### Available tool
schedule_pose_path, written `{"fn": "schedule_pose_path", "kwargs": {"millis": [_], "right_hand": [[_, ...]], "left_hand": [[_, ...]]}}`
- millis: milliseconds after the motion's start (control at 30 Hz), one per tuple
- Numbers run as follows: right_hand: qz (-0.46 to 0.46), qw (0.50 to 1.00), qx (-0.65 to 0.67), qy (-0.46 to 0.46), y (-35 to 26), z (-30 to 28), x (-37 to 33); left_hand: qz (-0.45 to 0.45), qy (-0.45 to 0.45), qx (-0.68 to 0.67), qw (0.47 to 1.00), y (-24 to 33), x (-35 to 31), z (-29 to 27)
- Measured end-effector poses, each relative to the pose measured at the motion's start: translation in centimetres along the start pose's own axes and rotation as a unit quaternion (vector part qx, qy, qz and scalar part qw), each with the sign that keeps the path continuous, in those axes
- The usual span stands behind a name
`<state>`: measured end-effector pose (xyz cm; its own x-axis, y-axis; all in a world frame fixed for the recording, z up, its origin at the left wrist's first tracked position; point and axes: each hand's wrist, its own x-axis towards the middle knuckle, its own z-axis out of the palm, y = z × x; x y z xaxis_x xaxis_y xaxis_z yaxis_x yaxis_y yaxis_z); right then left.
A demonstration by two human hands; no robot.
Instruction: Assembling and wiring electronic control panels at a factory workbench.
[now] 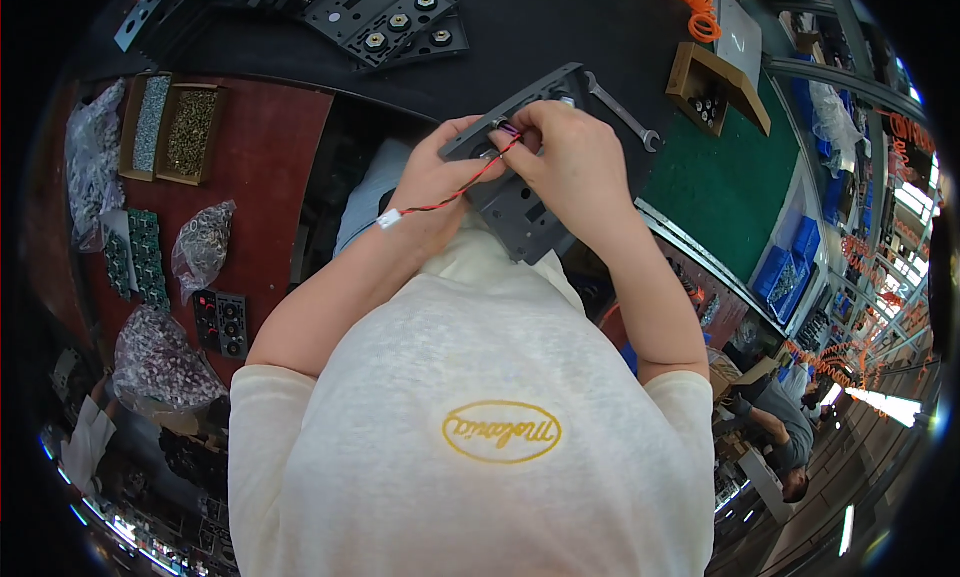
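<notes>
A dark grey metal panel with cut-outs is held up in front of my chest, tilted. My left hand is closed round its left edge, with the thumb lying across it. Above the panel my right hand is closed, thumb and fingers pinching a red and black twisted wire close to a small round part on the panel. The wire runs down across my left hand to a white plug, which hangs free over my left wrist. My right fingertips partly hide the small part.
An open-end wrench lies beyond my right hand. More dark panels lie at the back. On the left red table are boxes of screws, green circuit boards and bagged parts. An open cardboard box stands right.
</notes>
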<state>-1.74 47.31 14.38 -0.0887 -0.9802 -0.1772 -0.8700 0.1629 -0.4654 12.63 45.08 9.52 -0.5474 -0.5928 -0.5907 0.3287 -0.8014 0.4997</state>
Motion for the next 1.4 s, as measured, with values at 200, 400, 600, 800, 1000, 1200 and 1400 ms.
{"fn": "schedule_pose_path", "kwargs": {"millis": [200,400,600,800,1000,1200,1400], "right_hand": [[-0.202,0.968,-0.091,0.12,1.5,-0.4,-0.6],[-0.183,0.972,-0.05,0.14,1.7,0.7,-0.6],[-0.105,0.987,-0.005,0.122,0.9,0.7,-0.9],[-0.02,0.993,-0.018,0.117,-0.4,1.4,-0.8],[-0.053,0.996,0.063,0.037,1.0,0.6,-0.9],[-0.134,0.986,-0.044,0.083,1.7,0.1,-0.8],[-0.092,0.994,-0.038,0.054,1.2,0.3,-0.8]], "left_hand": [[-0.013,-0.03,-0.014,0.999,0.1,-0.1,0.1],[-0.005,-0.041,-0.01,0.999,-0.1,0.1,-0.3],[0.004,-0.034,0.015,0.999,-0.4,0.0,0.0],[0.014,-0.016,0.025,0.999,-1.0,0.0,0.2],[-0.019,-0.003,-0.016,1.0,-0.5,0.2,-0.3],[-0.018,-0.039,-0.026,0.999,-0.7,0.2,-0.3],[-0.018,-0.02,-0.001,1.0,-0.5,-0.1,0.2]]}}
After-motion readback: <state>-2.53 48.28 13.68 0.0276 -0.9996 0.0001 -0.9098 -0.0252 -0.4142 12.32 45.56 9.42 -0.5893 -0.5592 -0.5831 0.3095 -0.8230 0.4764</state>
